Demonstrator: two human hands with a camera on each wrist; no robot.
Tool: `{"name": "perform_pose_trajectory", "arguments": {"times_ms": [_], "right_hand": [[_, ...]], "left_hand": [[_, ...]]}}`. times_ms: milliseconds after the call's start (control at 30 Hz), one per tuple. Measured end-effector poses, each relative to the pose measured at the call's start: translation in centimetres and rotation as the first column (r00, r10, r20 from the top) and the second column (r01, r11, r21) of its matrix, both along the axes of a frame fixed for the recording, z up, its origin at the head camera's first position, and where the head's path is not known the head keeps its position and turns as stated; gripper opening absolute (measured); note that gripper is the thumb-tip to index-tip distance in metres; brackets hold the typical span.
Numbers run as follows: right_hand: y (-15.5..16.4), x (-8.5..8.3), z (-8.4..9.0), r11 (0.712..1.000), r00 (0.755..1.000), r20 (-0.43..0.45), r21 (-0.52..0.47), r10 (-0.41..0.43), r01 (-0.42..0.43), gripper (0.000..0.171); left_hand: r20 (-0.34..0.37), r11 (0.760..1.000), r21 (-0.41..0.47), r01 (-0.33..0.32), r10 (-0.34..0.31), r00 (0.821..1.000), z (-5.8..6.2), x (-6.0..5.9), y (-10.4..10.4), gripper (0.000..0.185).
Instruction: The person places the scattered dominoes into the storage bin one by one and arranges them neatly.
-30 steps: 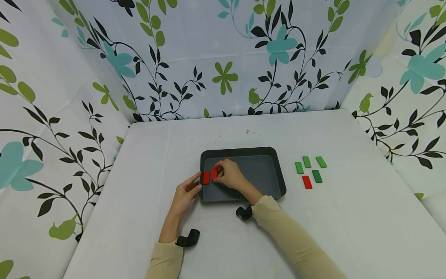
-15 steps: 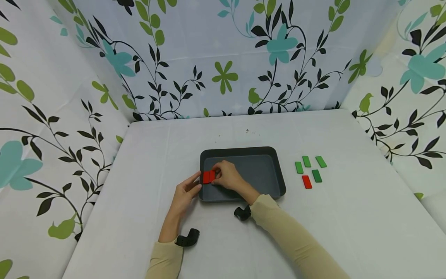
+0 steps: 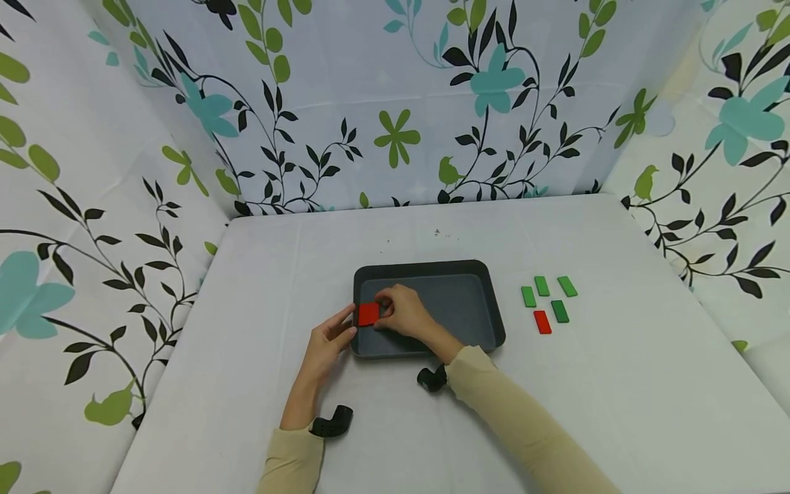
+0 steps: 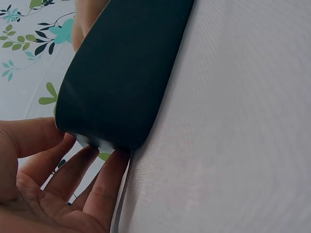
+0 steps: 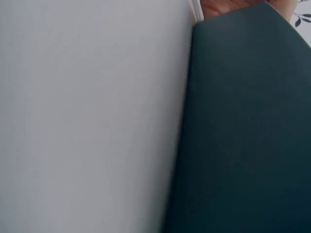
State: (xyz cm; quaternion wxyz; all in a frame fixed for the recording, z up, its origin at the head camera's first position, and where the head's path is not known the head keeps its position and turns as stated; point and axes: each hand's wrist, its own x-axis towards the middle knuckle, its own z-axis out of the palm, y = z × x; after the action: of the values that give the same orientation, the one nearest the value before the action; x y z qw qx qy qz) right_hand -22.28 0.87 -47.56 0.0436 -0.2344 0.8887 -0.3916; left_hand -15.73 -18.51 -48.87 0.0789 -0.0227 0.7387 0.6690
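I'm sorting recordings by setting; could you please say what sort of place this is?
Probably a staged recording corner: a white cloth-covered table, white leaf-patterned fabric hangings on three sides, and curved black wrist cameras.

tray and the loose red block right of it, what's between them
The head view shows only bare white tabletop between the tray and the loose red block.

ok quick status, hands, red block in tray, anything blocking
Left hand touching gray baking tray. Right hand pinching red block inside tray's left end. Nothing visibly in the way.
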Motion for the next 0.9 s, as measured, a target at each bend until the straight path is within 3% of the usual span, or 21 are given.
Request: {"name": "perform_pose_trajectory", "arguments": {"times_ms": [200,400,533,667,900], "right_hand": [[4.6,0.7,2.2,0.997,0.997,-0.07,-0.068,-0.025,0.021,0.055],[13.2,1.3,4.3,0.987,0.978,-0.183,-0.142,-0.098,0.072,0.053],[19.5,1.7,4.5,0.975,0.968,-0.138,-0.104,-0.212,0.198,0.053],[24.8,2.6,3.9,0.951,0.95,-0.044,-0.004,-0.309,0.309,0.055],[29.7,4.2,2.2,0.928,0.919,0.136,0.115,-0.369,0.356,0.064]], "left_hand": [[0.004,1.0,0.0,0.002,-0.002,1.0,-0.1,0.0,0.2,0.05],[0.007,1.0,0.003,-0.004,0.004,1.0,0.0,0.2,0.0,0.05],[0.009,1.0,-0.001,-0.006,0.006,1.0,0.1,0.3,-0.1,0.049],[0.014,1.0,-0.006,-0.006,0.006,1.0,0.2,0.3,-0.1,0.05],[0.019,1.0,0.011,-0.004,0.004,1.0,0.1,0.2,0.1,0.05]]}}
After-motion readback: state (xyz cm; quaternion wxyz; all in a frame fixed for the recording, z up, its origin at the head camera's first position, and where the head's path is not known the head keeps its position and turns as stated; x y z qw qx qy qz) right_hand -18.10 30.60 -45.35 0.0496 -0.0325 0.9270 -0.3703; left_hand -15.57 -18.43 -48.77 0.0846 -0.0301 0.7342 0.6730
